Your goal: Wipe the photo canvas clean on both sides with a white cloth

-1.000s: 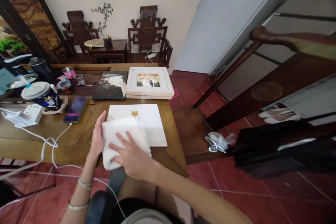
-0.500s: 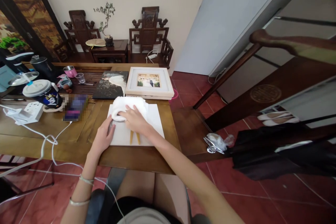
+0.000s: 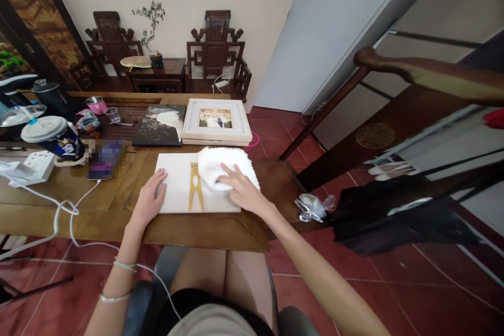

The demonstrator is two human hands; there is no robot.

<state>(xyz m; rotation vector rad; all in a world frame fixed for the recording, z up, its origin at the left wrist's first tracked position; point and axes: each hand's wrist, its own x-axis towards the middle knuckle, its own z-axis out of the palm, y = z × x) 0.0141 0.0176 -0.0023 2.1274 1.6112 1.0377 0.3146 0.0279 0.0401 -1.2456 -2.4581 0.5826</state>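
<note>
A white flat board point(image 3: 177, 194) with a golden figure point(image 3: 195, 192) on it lies at the near edge of the wooden table point(image 3: 98, 210). My left hand point(image 3: 150, 200) rests flat on the board's left edge. My right hand point(image 3: 244, 193) presses a folded white cloth point(image 3: 220, 170) onto the board's right part, fingers spread on top of it. Just beyond the board stand a white photo frame point(image 3: 216, 122) and a dark picture point(image 3: 159, 126).
On the table's left are a lidded cup point(image 3: 51, 139), a white power strip point(image 3: 33, 165) with cables point(image 3: 66, 210), a phone point(image 3: 104, 160), a pink cup point(image 3: 96, 105) and a kettle point(image 3: 49, 94). Carved chairs point(image 3: 214, 58) stand at the wall. Dark furniture point(image 3: 394, 215) fills the right.
My right hand has slid the white cloth from the board's near left, over its far side, to its right part, uncovering the golden figure. My left hand shifted to the board's left edge.
</note>
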